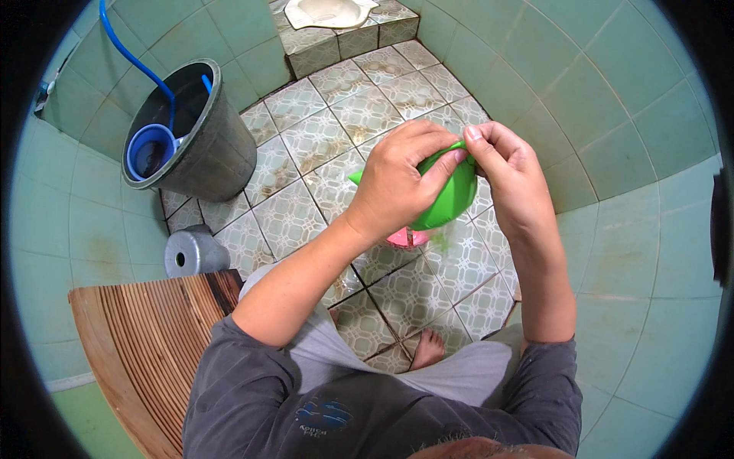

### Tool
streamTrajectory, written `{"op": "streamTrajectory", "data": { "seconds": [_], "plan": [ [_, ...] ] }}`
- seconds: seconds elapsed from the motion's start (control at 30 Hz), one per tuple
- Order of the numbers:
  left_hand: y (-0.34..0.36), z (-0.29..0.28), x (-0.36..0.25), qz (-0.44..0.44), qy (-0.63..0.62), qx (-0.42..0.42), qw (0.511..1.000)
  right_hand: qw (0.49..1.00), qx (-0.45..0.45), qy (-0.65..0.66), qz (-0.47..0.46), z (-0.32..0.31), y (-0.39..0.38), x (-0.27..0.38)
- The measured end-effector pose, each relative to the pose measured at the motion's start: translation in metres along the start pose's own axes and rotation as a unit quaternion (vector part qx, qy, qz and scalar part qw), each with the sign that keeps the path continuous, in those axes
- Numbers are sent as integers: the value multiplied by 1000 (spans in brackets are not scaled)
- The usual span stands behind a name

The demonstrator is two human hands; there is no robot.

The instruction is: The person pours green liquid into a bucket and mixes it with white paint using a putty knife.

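Nearest, a dark grey shirt is filling the lower edge, the print on its chest looking too warped to make out. Pale grey trousers are showing beyond it, and a bare foot is poking out between the knees. Above, the left hand is gripping a green packet, its fingers and thumb pressing near the upper edge and covering much of it; a pointed green tip is sticking out past the knuckles. The right hand is pinching the top corner between thumb and fingers, the other fingers curling in. The packet is hanging in the air between both hands, its exact kind staying unclear. Behind it, a pink thing is mostly hiding, so its shape is hard to tell.

At left, a slatted wooden panel is running behind the sleeve. Past it, a grey cylinder is lying on the tiled floor. Further off, a dark bucket is holding a blue dipper, and a blue hose is dropping inside. Farthest, a squat toilet is being cut off by the top edge
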State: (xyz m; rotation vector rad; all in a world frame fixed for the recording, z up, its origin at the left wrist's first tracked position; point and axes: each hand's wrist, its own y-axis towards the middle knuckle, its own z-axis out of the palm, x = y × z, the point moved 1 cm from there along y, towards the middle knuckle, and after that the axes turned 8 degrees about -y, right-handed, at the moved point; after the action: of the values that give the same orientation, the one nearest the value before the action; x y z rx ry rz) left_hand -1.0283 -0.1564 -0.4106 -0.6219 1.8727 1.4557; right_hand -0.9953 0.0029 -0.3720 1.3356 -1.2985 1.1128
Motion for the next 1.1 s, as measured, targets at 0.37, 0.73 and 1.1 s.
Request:
{"op": "streamTrajectory", "data": {
  "seconds": [0.37,0.73,1.1],
  "plan": [
    [6,-7,7,-12,47,42,998,991,17,120,65,-3,7,-12],
    [8,-15,11,-53,-18,95,994,962,48,235,127,-9,2,-8],
    [8,-13,5,-122,-115,73,983,997,-7,-63,-48,-12,3,1]
  ]
}}
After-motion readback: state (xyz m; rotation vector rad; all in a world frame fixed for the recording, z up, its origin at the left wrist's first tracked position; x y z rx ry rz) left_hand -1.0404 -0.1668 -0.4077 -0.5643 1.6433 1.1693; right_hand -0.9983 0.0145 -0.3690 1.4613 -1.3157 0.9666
